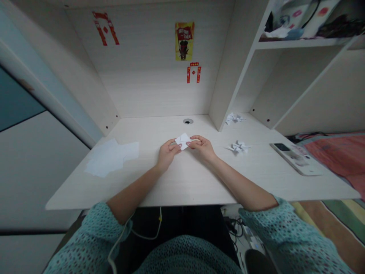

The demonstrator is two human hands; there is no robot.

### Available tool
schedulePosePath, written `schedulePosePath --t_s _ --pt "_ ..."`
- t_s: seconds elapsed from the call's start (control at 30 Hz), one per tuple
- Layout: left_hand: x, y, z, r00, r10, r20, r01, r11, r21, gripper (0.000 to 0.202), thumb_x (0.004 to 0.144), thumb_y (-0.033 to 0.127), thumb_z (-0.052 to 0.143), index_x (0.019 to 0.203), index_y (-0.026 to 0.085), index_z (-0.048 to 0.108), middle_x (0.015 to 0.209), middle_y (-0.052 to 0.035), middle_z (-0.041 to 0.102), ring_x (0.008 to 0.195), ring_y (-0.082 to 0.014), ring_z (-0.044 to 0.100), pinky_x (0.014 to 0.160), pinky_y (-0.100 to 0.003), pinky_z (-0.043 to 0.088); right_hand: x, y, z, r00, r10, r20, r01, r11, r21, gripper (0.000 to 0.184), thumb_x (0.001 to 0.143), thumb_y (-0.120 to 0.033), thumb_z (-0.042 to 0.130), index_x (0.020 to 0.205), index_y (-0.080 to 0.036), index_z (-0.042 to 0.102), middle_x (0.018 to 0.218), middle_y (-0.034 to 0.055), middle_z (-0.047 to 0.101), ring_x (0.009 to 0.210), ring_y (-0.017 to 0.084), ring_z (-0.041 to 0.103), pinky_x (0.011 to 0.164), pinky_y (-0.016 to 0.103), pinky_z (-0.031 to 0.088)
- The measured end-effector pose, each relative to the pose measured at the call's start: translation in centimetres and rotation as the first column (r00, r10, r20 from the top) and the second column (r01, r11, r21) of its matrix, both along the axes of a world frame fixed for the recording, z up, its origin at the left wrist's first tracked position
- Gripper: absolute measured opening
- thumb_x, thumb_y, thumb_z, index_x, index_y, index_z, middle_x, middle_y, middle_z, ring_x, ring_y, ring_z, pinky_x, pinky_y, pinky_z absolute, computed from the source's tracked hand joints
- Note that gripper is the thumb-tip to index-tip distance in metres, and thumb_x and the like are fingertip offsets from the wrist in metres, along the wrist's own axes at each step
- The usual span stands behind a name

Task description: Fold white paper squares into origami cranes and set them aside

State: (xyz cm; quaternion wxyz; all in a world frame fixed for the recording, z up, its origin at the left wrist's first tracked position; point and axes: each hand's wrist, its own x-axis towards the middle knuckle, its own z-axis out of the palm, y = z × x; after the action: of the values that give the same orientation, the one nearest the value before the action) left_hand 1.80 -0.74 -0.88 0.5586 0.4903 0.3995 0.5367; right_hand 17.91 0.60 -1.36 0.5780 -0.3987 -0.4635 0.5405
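Note:
A small folded piece of white paper (183,140) is held just above the pale wooden desk (188,179), near its middle. My left hand (167,153) pinches the paper's left side with closed fingers. My right hand (202,146) grips the right side, fingers curled round the edge. Both forearms reach forward from teal knitted sleeves.
Loose white sheets (111,156) lie on the desk's left part. Two folded paper figures rest to the right, one (238,147) on the open desk and one (234,118) by the shelf divider. A white remote control (295,158) lies far right. A cable hole (188,121) sits at the back.

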Motion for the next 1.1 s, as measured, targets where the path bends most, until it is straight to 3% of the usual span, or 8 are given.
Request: schedulePosePath --t_s 0.13,0.27,0.4,0.63,0.8,1.1 --pt "0.0 0.1 -0.6 0.999 0.027 -0.027 -0.027 1.000 0.009 0.029 0.062 0.037 0.073 0.080 0.015 0.065 0.081 -0.0052 0.068 0.078 -0.0156 0.062 0.078 -0.028 0.049 -0.4 0.0 -0.6 0.999 0.021 -0.026 -0.021 1.000 0.007 0.047 0.052 -0.034 0.079 0.093 -0.018 0.062 0.066 -0.0016 0.068 0.062 0.012 0.060 0.067 0.026 0.046" --pt "0.0 0.0 -0.6 0.998 0.045 -0.042 -0.044 0.998 0.033 0.028 0.062 0.039 0.072 0.076 0.015 0.064 0.077 -0.0041 0.068 0.072 -0.0141 0.061 0.075 -0.027 0.049 -0.9 -0.1 -1.0 0.998 0.048 -0.043 -0.046 0.998 0.052 0.054 0.049 -0.030 0.080 0.098 -0.019 0.060 0.076 0.0001 0.069 0.069 0.014 0.063 0.074 0.030 0.047" --pt "0.1 0.0 -0.7 0.996 0.044 -0.082 -0.039 0.997 0.059 0.026 0.063 0.038 0.072 0.073 0.015 0.062 0.071 -0.0023 0.066 0.067 -0.0131 0.060 0.068 -0.024 0.048 -1.1 -0.3 -1.2 0.999 -0.009 -0.031 0.011 0.998 0.063 0.052 0.048 -0.030 0.081 0.094 -0.019 0.060 0.071 -0.0007 0.068 0.063 0.013 0.062 0.068 0.028 0.048" --pt "0.2 0.2 -1.0 0.996 0.064 -0.061 -0.061 0.997 0.048 0.029 0.061 0.034 0.073 0.080 0.015 0.065 0.073 -0.0037 0.068 0.067 -0.0142 0.061 0.067 -0.025 0.048 -1.2 -0.4 -1.2 0.998 -0.062 0.002 0.062 0.998 0.027 0.042 0.045 -0.031 0.082 0.078 -0.018 0.059 0.056 -0.0037 0.063 0.050 0.010 0.056 0.058 0.025 0.044" --pt "-0.1 0.4 -0.5 0.997 0.082 0.016 -0.081 0.996 -0.047 0.041 0.057 0.029 0.076 0.094 0.014 0.065 0.084 -0.0085 0.070 0.073 -0.0175 0.063 0.073 -0.032 0.050 -0.9 -0.4 -0.7 0.999 0.033 -0.002 -0.033 0.999 -0.018 0.046 0.047 -0.031 0.080 0.088 -0.017 0.065 0.061 -0.0017 0.067 0.055 0.011 0.058 0.064 0.026 0.045" --pt "-0.7 0.9 -0.9 0.997 0.071 0.031 -0.068 0.993 -0.094 0.040 0.060 0.026 0.075 0.097 0.013 0.064 0.087 -0.0091 0.070 0.078 -0.0177 0.064 0.073 -0.030 0.050 -0.4 -0.1 -0.7 0.993 0.100 -0.069 -0.106 0.989 -0.103 0.046 0.050 -0.025 0.078 0.095 -0.018 0.068 0.074 0.0026 0.071 0.067 0.015 0.064 0.071 0.030 0.050"
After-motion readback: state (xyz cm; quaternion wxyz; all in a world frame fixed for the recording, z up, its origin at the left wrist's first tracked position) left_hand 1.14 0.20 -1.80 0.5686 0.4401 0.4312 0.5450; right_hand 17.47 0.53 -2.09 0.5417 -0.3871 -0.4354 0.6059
